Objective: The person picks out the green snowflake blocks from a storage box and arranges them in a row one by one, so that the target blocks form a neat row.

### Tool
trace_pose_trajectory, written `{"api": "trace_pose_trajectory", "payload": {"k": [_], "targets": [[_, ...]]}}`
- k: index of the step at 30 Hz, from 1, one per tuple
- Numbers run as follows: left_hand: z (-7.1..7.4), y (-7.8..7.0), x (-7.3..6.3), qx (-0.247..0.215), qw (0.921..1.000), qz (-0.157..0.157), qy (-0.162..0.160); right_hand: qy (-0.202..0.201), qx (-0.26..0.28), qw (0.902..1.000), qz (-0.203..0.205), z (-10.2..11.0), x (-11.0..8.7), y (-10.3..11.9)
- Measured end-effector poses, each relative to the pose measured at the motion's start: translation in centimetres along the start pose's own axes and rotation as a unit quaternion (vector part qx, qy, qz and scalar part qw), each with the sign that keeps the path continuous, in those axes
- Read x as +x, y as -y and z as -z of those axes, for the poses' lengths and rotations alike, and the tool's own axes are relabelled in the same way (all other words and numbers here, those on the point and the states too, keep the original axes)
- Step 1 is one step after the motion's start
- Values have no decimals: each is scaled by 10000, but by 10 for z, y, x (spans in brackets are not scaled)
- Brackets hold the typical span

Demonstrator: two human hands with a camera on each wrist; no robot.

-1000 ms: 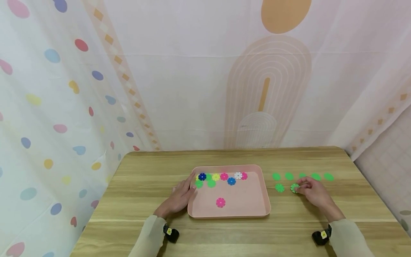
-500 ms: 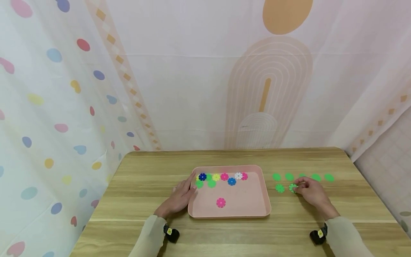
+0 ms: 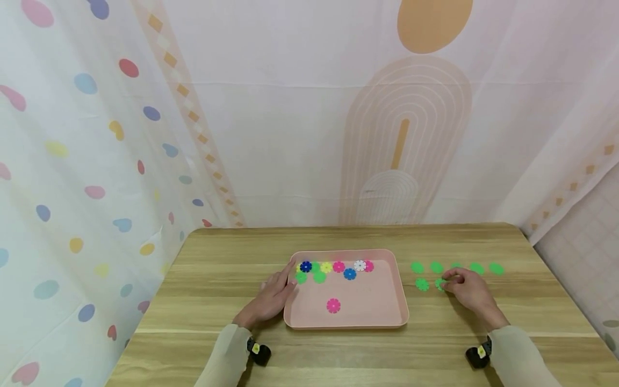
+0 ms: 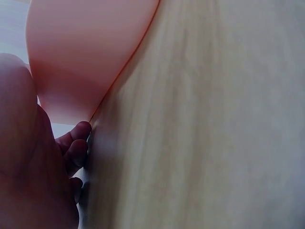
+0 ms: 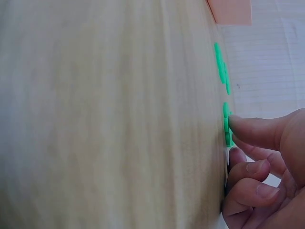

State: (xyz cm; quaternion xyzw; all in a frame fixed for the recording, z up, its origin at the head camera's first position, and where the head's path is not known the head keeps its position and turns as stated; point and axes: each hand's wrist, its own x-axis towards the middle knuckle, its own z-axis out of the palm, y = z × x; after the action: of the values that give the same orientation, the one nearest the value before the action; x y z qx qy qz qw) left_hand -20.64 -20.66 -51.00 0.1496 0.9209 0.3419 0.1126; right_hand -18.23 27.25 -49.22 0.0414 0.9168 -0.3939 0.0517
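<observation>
My left hand (image 3: 273, 295) holds the left side of a shallow pink tray (image 3: 369, 301), its thumb over the rim and its fingers along the outer wall. In the left wrist view several fingertips (image 4: 78, 148) show low beside that wall. To the right of the tray, my right hand (image 3: 471, 293) pinches a green notched plastic disc (image 3: 439, 284) at the table surface. The right wrist view has the thumb on this disc (image 5: 226, 124) and the index finger at its edge. Left of it lies another green disc (image 3: 422, 284).
Behind the right hand runs a row of several green discs (image 3: 437, 267), one partly hidden by the fingers. In the tray lie several discs, among them dark blue (image 3: 306, 266), white (image 3: 360, 265) and pink (image 3: 333, 306) ones. A patterned curtain (image 3: 290, 134) hangs behind the wooden table (image 3: 358, 355).
My right hand has shifted slightly left with the green disc, which now shows less past the fingertips. The left hand and the tray keep their places.
</observation>
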Motion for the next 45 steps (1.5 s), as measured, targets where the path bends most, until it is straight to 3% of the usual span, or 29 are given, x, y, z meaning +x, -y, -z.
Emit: {"api": "trace_pose_trajectory", "payload": {"k": [10,20,27,33,45], "targets": [[-1,-1,-1,23,10000,78,43,45,9,10000,-45,0,-2,8],[-1,0,1,63,10000,14,-37,113,420,9982,412,-9,3,59],[-1,-1,2,-30,10000,60,-54,330,1039,9921,628,-29,9,97],[-1,-2,1,-82,9999,76,-94,687,1565,9841,478,-55,12,128],[-1,-2,1,-59,9999,45,-104,1448,1408,9793,118,-99,33,167]]}}
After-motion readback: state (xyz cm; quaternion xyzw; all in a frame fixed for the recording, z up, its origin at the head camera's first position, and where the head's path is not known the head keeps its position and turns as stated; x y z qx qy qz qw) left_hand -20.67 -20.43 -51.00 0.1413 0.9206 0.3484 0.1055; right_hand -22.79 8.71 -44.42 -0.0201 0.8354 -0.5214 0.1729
